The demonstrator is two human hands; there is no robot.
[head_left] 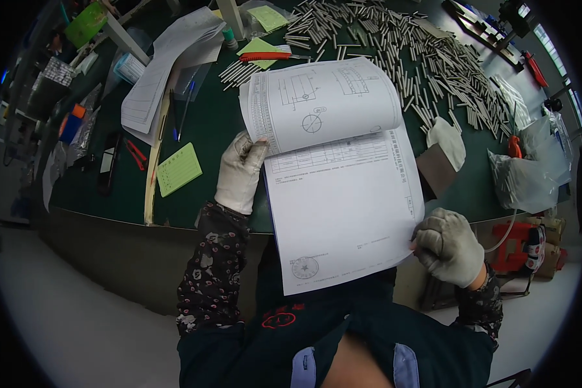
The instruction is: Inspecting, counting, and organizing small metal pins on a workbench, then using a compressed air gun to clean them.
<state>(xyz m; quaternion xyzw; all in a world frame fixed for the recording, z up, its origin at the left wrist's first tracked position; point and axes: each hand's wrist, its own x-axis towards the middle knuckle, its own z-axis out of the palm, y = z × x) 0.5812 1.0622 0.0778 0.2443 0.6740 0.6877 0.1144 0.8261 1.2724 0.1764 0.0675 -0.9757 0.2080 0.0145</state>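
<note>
Both my hands wear white work gloves with bare fingertips showing. A stack of printed sheets (343, 220) is held in front of me over the table's front edge, its upper pages curled back to show a technical drawing (333, 97). My left hand (242, 171) is closed on the stack's left edge, thumb on top. My right hand (449, 247) is curled at the lower right edge, pinching the bottom sheet at its corner. A round stamp mark shows low on that sheet. Beyond the papers, many thin metal rods (427, 64) lie heaped on the green table.
Left of the papers lie a green note (179, 169), pens (185, 110), red-handled pliers (136, 155) and a phone (108, 163). A red utility knife (265, 56) lies beyond. Right are a brown block (437, 171), a white cloth (446, 142) and a plastic bag (527, 181).
</note>
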